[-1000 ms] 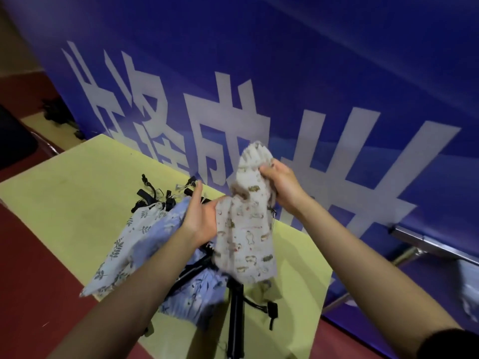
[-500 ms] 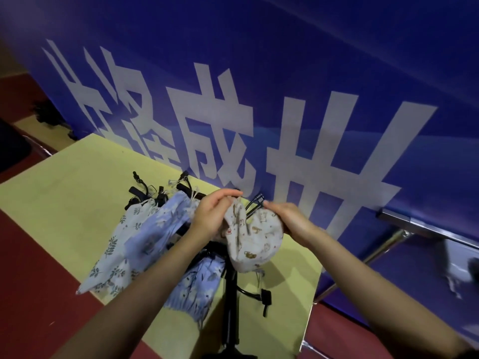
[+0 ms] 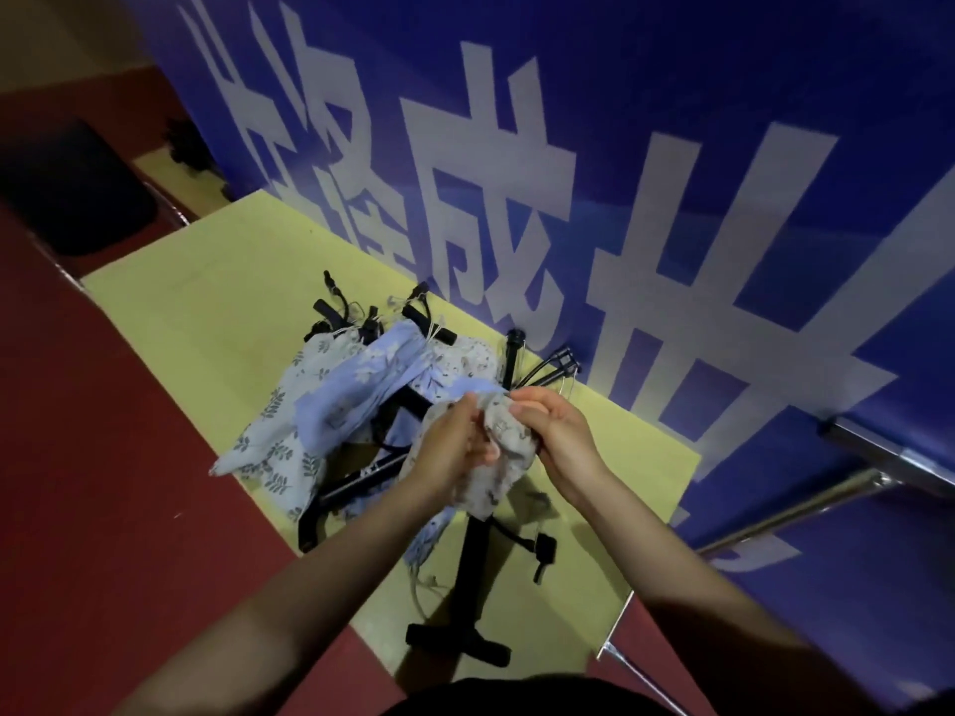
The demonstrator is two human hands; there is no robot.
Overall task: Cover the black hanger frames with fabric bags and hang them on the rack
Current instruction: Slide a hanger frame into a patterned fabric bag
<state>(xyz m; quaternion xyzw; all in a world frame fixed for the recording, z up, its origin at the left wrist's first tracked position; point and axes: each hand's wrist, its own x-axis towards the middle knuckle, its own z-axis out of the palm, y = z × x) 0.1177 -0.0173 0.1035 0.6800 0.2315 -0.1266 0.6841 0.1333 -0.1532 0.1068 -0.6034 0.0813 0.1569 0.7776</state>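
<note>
Hands (image 3: pixel 455 447) (image 3: pixel 555 431) bunch cream printed fabric bag (image 3: pixel 496 472), crumpled.

Left hand (image 3: pixel 455 447): bare — no glove, ring or watch shows.
Right hand (image 3: pixel 555 431): bare as well, nothing worn on the fingers or wrist.
Forearms: both uncovered from wrist to the lower edge of the picture — no sleeve reaches them.
Clothing: a dark, near-black garment (image 3: pixel 465 697) shows at the bottom edge, between the arms; its cut cannot be told.
</note>
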